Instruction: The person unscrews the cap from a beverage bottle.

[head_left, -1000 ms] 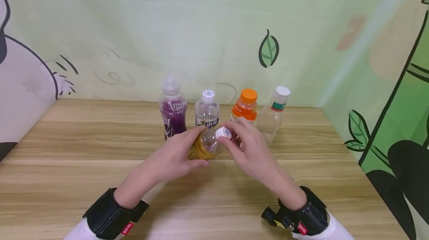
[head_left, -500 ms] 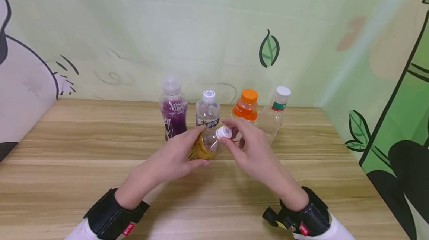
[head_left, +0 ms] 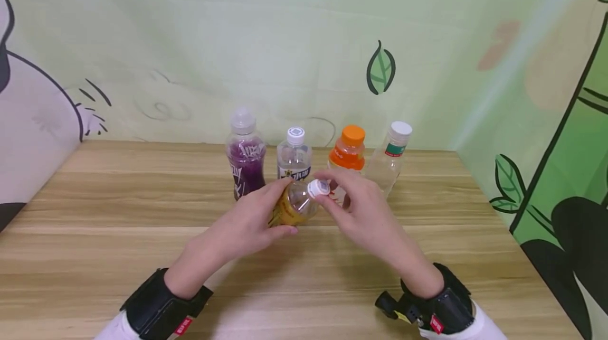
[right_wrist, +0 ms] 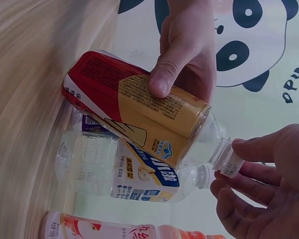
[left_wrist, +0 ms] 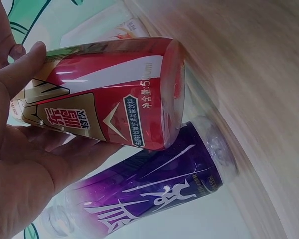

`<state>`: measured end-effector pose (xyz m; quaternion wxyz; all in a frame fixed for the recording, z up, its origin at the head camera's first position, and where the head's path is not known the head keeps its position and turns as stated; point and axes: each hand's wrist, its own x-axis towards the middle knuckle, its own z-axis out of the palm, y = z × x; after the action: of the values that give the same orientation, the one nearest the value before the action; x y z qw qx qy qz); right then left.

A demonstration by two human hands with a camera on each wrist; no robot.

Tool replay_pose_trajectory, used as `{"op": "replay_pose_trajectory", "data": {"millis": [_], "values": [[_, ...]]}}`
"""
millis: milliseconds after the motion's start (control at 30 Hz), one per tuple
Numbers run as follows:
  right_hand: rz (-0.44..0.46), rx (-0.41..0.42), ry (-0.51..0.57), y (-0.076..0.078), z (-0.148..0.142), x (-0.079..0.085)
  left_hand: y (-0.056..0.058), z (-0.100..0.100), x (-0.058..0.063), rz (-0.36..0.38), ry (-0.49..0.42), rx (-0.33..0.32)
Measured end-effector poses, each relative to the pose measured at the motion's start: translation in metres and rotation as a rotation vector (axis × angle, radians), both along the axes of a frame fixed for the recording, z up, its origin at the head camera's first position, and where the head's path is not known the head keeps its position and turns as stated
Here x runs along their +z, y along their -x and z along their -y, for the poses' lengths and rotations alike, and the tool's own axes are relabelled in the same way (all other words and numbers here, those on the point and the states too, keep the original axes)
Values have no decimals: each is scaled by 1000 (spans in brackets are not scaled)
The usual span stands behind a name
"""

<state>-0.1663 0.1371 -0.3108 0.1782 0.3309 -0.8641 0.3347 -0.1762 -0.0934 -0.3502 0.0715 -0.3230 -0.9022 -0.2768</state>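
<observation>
Head view: the left hand (head_left: 249,218) is curled round a gold-labelled bottle (head_left: 291,212), tilted, just in front of the blue-labelled bottle (head_left: 294,156) on the bench (head_left: 119,192); the right hand (head_left: 358,208) pinches its white cap (head_left: 319,188) between thumb and finger. Left of the blue-labelled bottle stands a purple bottle (head_left: 246,163); right of it, an orange-capped bottle (head_left: 349,152), then a green-banded bottle (head_left: 387,163).

Left wrist view: the gold-labelled bottle (red toward its base) sits in the left hand's grip.

Right wrist view: the white cap is on, the right hand's other fingers loosely bent.
</observation>
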Motion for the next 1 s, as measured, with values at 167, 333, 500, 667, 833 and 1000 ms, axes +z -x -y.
{"op": "replay_pose_trajectory", "data": {"millis": [167, 333, 500, 667, 833, 1000], "values": [[11, 7, -8, 0, 0, 1, 0, 0, 0, -4, 0, 2], [45, -14, -9, -2, -1, 2, 0, 0, 0, 1, -9, 4], [48, -8, -5, -3, -2, 2, 0, 0, 0, 7, -14, 4], [57, -4, 12, -2, -1, 2, -1, 0, 0, 13, 1, 13], [50, -7, 19, -1, -1, 2, -1, 0, 0, 15, 3, 13], [34, -4, 28, 1, -2, 1, 0, 1, -1, 9, -2, 15]]}}
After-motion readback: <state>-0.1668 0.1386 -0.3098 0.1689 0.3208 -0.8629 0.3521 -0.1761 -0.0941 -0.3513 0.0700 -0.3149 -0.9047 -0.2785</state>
